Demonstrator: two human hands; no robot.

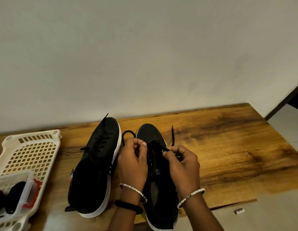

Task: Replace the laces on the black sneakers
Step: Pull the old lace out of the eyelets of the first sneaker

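Two black sneakers with white soles stand side by side on a wooden board, toes toward the wall. The left sneaker is laced with a black lace. Over the right sneaker both hands work. My left hand pinches the black lace near the lower eyelets, and a loop of it curls out beyond the fingers. My right hand pinches the same lace on the other side; its free end lies on the board to the right of the toe.
A white perforated plastic basket sits at the left and holds a clear plastic box with dark and red items. The wooden board ends at a tiled floor on the right, where a small wrapper lies.
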